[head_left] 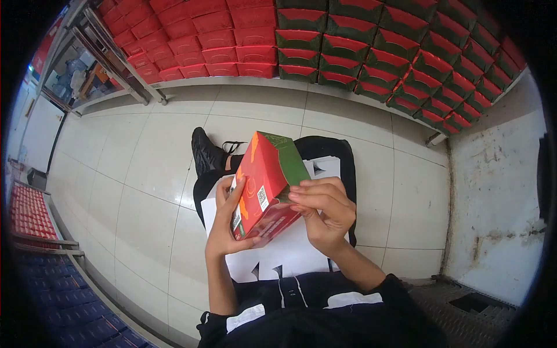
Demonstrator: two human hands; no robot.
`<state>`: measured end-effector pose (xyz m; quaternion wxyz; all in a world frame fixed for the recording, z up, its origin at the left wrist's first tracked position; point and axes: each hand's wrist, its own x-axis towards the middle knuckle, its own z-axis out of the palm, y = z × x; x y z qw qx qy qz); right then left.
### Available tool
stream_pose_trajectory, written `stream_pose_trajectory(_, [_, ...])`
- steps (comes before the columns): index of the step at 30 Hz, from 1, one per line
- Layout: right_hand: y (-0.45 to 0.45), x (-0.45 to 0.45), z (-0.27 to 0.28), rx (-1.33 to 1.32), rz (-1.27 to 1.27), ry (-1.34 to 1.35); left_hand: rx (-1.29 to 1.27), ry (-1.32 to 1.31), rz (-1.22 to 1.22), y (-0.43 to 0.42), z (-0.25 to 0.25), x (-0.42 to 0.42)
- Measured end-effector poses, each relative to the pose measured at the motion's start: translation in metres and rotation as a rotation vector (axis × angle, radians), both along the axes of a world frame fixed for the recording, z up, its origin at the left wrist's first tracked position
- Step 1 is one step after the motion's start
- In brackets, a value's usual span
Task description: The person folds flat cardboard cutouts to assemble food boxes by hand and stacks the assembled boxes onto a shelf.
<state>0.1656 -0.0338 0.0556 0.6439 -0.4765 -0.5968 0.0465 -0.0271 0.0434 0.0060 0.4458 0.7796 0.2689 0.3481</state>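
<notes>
A red cardboard box (255, 180) with a green end panel and a printed code is held tilted above my lap. My left hand (225, 223) grips its left side and lower edge, thumb underneath and fingers along the side. At the right corner, my right hand (324, 211) pinches the edge near the green flap (294, 165) between thumb and fingers. Flat white card sheets (290, 261) with dark cut-out marks lie across my lap beneath the box.
Stacked red boxes (203, 37) and red-green boxes (377, 52) fill a shelf ahead. More red boxes (33, 211) and dark blue boxes (64, 296) stand at left. A stained white panel (499, 197) is at right. My black shoe (207, 152) rests on the tiled floor (139, 162).
</notes>
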Motion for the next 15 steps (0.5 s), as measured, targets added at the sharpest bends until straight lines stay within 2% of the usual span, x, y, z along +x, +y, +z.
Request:
stream_pose_trajectory(2, [0.001,0.002,-0.003,0.011,-0.034,0.019,-0.019,-0.031,-0.003,0.001,-0.004,-0.001])
stream_pose_trajectory(4, [0.003,0.010,-0.007,-0.074,0.128,0.011,0.008,-0.010,0.021,0.001,0.000,-0.002])
stream_pose_trajectory(5, [0.003,0.008,-0.006,-0.072,0.127,0.010,0.036,0.012,0.048,0.001,0.001,-0.003])
stream_pose_trajectory(6, [0.004,0.004,-0.003,-0.087,0.160,0.152,0.039,0.009,0.048,-0.003,-0.001,-0.002])
stream_pose_trajectory(7, [0.005,0.001,-0.001,-0.101,0.194,0.294,-0.237,-0.166,0.077,-0.011,-0.008,-0.001])
stream_pose_trajectory(8, [0.007,0.006,-0.015,-0.224,0.311,0.311,-0.513,-0.341,0.104,-0.019,-0.017,-0.003])
stream_pose_trajectory(9, [0.009,0.005,-0.020,-0.221,0.312,0.307,-0.707,-0.467,0.047,-0.023,-0.034,-0.012])
stream_pose_trajectory(10, [0.010,0.003,-0.023,-0.328,0.346,0.330,-0.901,-0.591,-0.014,-0.026,-0.047,-0.021])
stream_pose_trajectory(12, [0.009,-0.004,-0.020,-0.503,0.402,0.367,-1.143,-0.736,-0.073,-0.037,-0.058,-0.022])
stream_pose_trajectory(13, [0.009,-0.009,-0.022,-0.501,0.402,0.368,-1.216,-0.778,-0.080,-0.043,-0.060,-0.018])
stream_pose_trajectory(15, [0.006,-0.021,-0.026,-0.449,0.404,0.100,-1.298,-0.821,-0.083,-0.054,-0.060,-0.006])
